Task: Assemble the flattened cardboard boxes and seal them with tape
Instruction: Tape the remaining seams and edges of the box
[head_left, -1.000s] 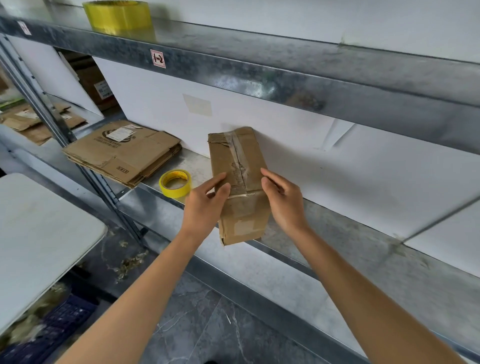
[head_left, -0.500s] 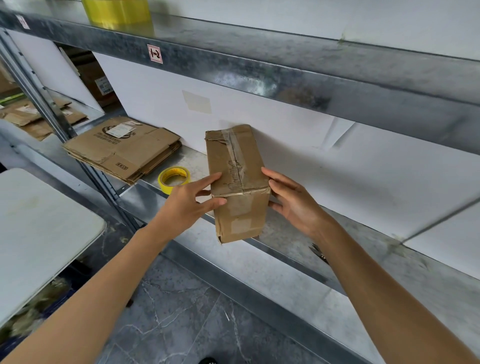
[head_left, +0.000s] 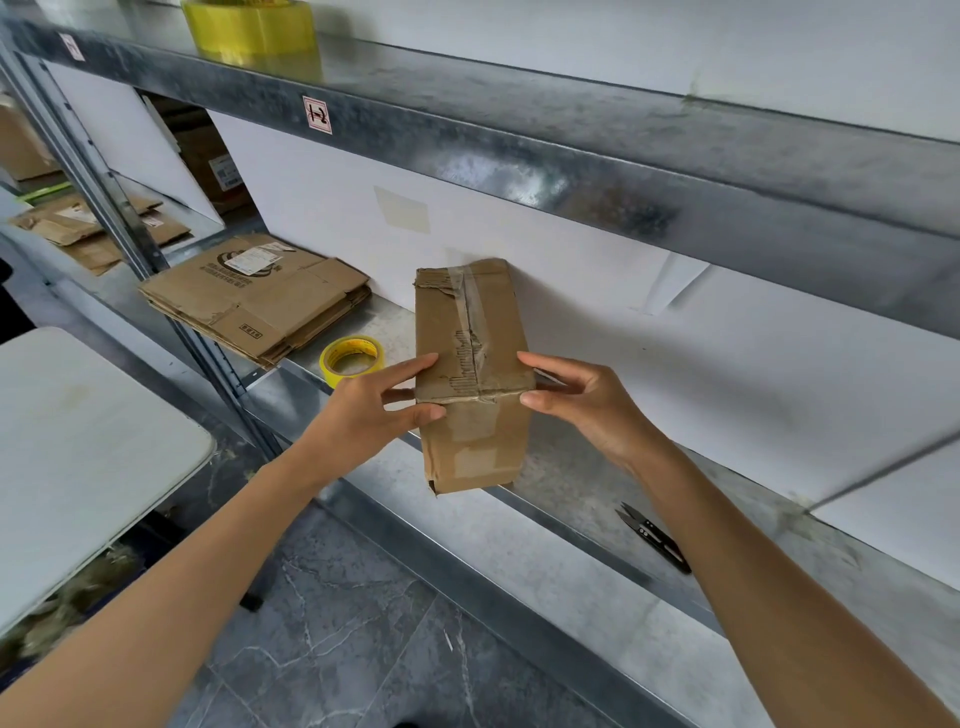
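Note:
An assembled brown cardboard box (head_left: 470, 332), taped along its top seam, stands on the middle metal shelf (head_left: 571, 467) and overhangs its front edge. My left hand (head_left: 374, 410) grips the box's near left corner, with the forefinger on top and the thumb on the front face. My right hand (head_left: 587, 402) holds the near right corner between fingers and thumb. A yellow tape roll (head_left: 351, 358) lies on the shelf just left of the box. A stack of flattened boxes (head_left: 260, 296) lies further left.
Black snips (head_left: 654, 535) lie on the shelf to the right of my right forearm. A large yellow tape roll (head_left: 249, 23) stands on the upper shelf. A white table (head_left: 78, 441) is at the left, more flat cardboard (head_left: 88, 231) behind the upright.
Both hands slid from the top of the box out to its near corners. The box stays in place on the shelf. The snips have come into view.

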